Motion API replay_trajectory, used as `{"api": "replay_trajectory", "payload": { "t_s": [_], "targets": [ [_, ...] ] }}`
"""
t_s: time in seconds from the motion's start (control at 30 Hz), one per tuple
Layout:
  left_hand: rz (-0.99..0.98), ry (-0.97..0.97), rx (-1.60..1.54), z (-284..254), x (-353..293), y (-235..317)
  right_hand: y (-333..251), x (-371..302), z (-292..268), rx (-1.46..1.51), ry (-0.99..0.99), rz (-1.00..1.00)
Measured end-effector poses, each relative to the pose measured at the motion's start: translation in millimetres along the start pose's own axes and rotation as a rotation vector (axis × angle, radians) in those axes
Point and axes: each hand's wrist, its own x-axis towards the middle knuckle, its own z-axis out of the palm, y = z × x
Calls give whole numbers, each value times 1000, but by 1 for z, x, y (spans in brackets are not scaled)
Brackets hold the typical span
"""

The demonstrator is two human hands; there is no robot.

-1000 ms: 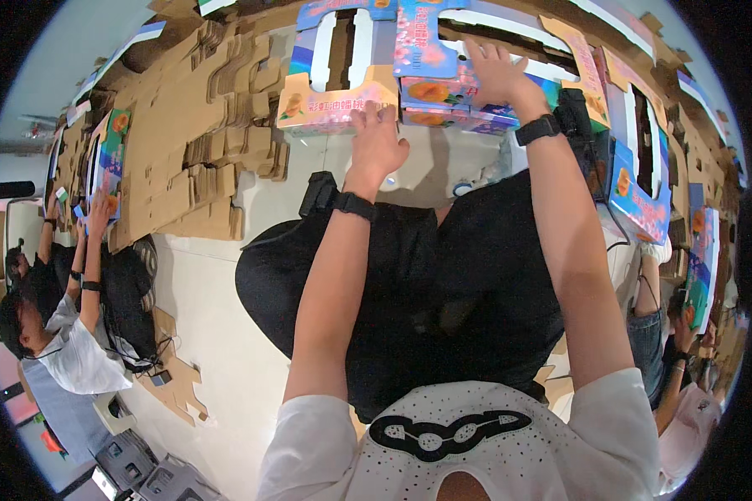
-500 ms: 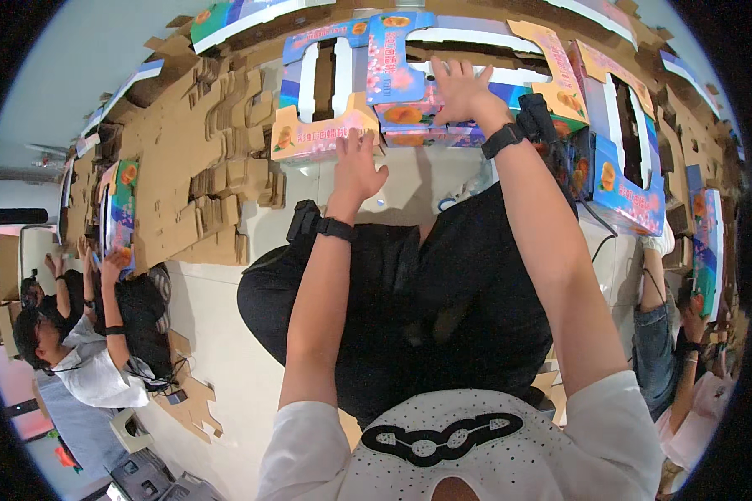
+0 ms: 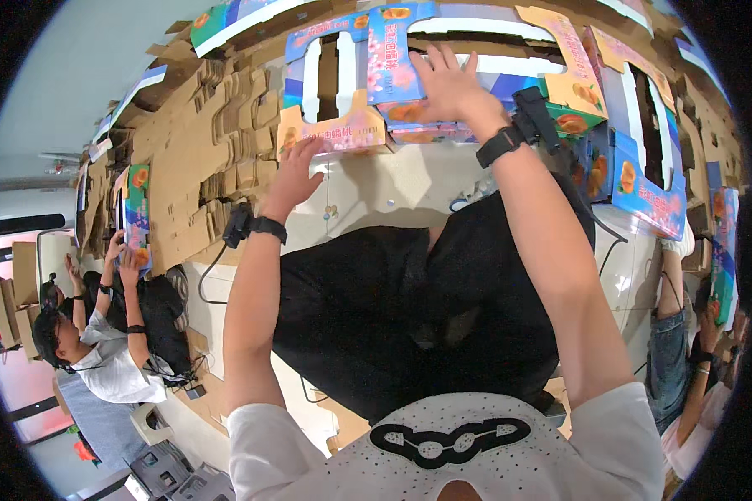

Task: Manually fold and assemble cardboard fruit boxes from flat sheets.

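My right hand [image 3: 455,90] lies with fingers spread on the near side of the middle printed carton [image 3: 389,58], by its blue end panel. That carton is blue, pink and orange, with peach pictures and a white-edged opening on top. My left hand [image 3: 294,177] has its fingers stretched out, with the tips at the orange front panel of the left printed carton [image 3: 336,130]; whether they touch it I cannot tell. Neither hand grasps anything. Both wrists wear black straps with small black devices.
Stacked flat brown cardboard [image 3: 184,167] lies left of the cartons. Another printed carton [image 3: 643,159] stands at the right. One person in a white shirt [image 3: 117,367] works at the far left, another person [image 3: 693,392] at the far right. A black cable [image 3: 213,288] hangs from my left wrist.
My left hand has moved left along the front of the left carton. My right hand has shifted slightly left on the middle carton. The whole view has shifted a little.
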Motion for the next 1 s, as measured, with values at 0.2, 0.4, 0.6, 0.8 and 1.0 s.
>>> {"api": "replay_trajectory", "payload": {
  "t_s": [0.2,0.4,0.6,0.8,1.0],
  "targets": [
    [-342,48,187,20,33,23,2,2,-3,17,-4,-50],
    [-243,61,271,15,49,5,-7,1,-13,-76,-76,-4],
    [-175,78,226,3,50,-9,-9,4,-10,-94,-82,-18],
    [-190,38,251,-23,55,-6,2,5,3,-125,9,-52],
    [-215,35,277,-39,42,-3,3,5,0,-67,-1,-73]
  ]
}}
